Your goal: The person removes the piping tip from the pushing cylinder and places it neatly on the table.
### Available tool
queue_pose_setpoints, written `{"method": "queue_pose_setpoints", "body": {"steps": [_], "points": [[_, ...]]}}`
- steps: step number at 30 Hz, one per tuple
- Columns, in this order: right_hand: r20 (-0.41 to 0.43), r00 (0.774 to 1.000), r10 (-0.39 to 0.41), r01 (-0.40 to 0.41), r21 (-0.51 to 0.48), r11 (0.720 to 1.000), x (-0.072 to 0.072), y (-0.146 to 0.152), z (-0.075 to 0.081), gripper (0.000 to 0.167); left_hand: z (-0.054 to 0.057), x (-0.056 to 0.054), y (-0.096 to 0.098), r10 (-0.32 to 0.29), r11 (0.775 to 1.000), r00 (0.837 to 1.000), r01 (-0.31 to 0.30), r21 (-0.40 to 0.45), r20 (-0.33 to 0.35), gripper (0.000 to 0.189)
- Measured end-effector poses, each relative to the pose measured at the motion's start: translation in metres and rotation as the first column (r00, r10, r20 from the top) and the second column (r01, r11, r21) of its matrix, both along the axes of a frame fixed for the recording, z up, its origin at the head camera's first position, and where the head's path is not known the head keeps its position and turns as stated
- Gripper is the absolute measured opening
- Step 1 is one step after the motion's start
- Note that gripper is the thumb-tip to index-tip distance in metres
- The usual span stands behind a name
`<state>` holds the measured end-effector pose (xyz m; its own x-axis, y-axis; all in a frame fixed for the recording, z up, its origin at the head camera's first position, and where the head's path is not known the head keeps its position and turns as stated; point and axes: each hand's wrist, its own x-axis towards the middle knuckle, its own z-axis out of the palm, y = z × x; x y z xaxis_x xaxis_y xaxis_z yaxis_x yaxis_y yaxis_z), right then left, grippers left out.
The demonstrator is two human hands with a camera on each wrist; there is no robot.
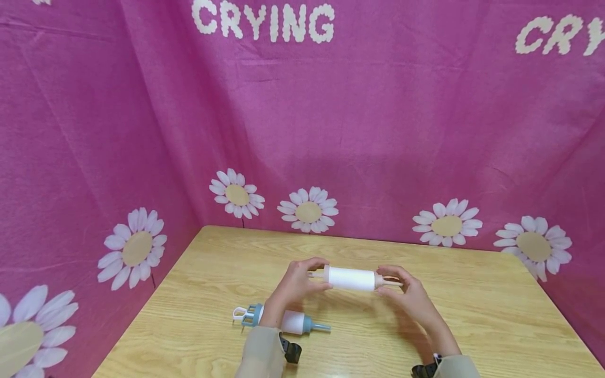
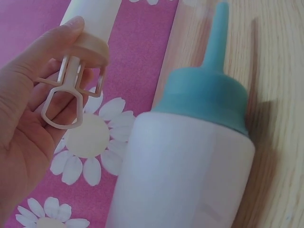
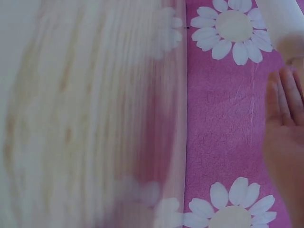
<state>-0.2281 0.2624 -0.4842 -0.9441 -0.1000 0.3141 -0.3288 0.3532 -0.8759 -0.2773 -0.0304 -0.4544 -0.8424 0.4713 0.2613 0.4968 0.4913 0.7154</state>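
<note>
Cream-ended syringe (image 1: 352, 279), white along its barrel, is held up above the bench (image 1: 501, 310), between the two hands and over the middle part of the top. Its long axis runs crosswise, close to parallel with the bench's far edge. The slim nozzle (image 1: 392, 283) points toward the right edge, and the end with the pull ring (image 2: 63, 108) faces the left edge.

The hands are apart, one at each end of the barrel. The left hand (image 1: 299, 283) is clamped on the collar at the ring end; in the left wrist view its thumb presses along the collar and barrel while the other fingers lie behind, and the ring hangs out past the palm. The right hand (image 1: 410, 295) pinches the cream cap at the nozzle end, thumb on the near side and fingers on the far side. In the right wrist view that grip is partly cut off and blurred.

A second syringe (image 1: 293, 322), white with teal ends, lies on the bench nearer the left edge, partly hidden by the left forearm. Its long axis runs much the same way, its teal nozzle toward the right edge and its white ring toward the left.

Pink cloth (image 1: 359, 115) with daisies (image 1: 308, 212) and pale lettering (image 1: 263, 21) hangs behind the far edge and along the left edge.
</note>
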Motion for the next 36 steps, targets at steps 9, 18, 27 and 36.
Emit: {"method": "queue_pose_setpoints", "body": {"steps": [9, 18, 27, 36], "points": [[0.179, 0.983, -0.039, 0.036, 0.018, 0.999, -0.0036, -0.001, 0.0113, 0.039, 0.0008, 0.0026, 0.0, -0.002, 1.0, 1.0, 0.002, -0.002, -0.031, 0.048], [0.192, 0.981, -0.017, 0.018, -0.003, 1.0, 0.0005, -0.0011, 0.0075, 0.035, 0.0019, 0.0033, -0.0014, -0.003, 1.0, 0.999, 0.003, 0.001, -0.047, 0.046], [0.025, 1.0, 0.014, -0.013, -0.031, 0.999, 0.0016, -0.0035, 0.0068, 0.036, 0.0026, 0.0013, -0.0025, 0.006, 1.0, 0.997, -0.005, 0.014, -0.073, 0.047], [-0.051, 0.999, 0.021, -0.022, -0.021, 1.0, 0.004, -0.0058, 0.0082, 0.037, 0.0022, 0.0036, -0.0047, 0.007, 0.999, 1.0, -0.006, 0.042, -0.02, 0.049]]}}
